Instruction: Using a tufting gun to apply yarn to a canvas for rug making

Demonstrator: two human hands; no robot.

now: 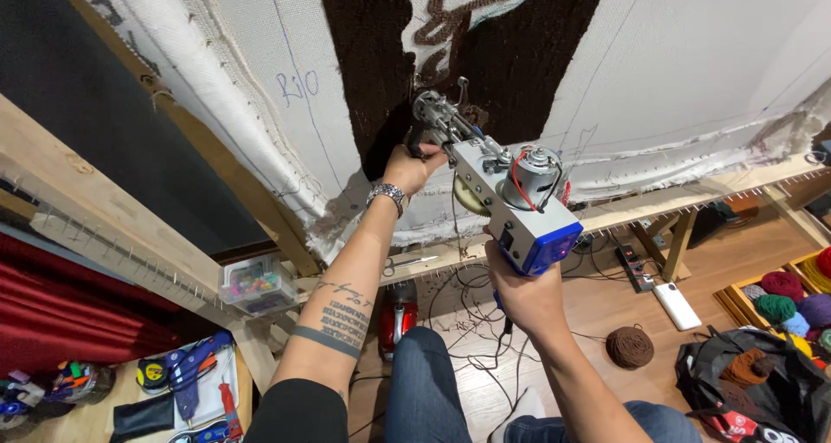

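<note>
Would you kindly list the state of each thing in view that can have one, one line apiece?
Tufting gun: held up in both hands, tip against the cloth.
Left hand: closed on the gun's front handle.
Right hand: closed on the rear grip.
Backing cloth: stretched on the wooden frame, partly tufted dark brown.
Brown yarn ball: wound, lying on the floor.
Clear plastic box: filled with small coloured items.

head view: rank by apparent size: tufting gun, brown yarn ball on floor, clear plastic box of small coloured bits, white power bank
1. tufting gun, though it sits nearest the camera
2. clear plastic box
3. brown yarn ball, close to the box, so that order is unsure
4. white power bank
</note>
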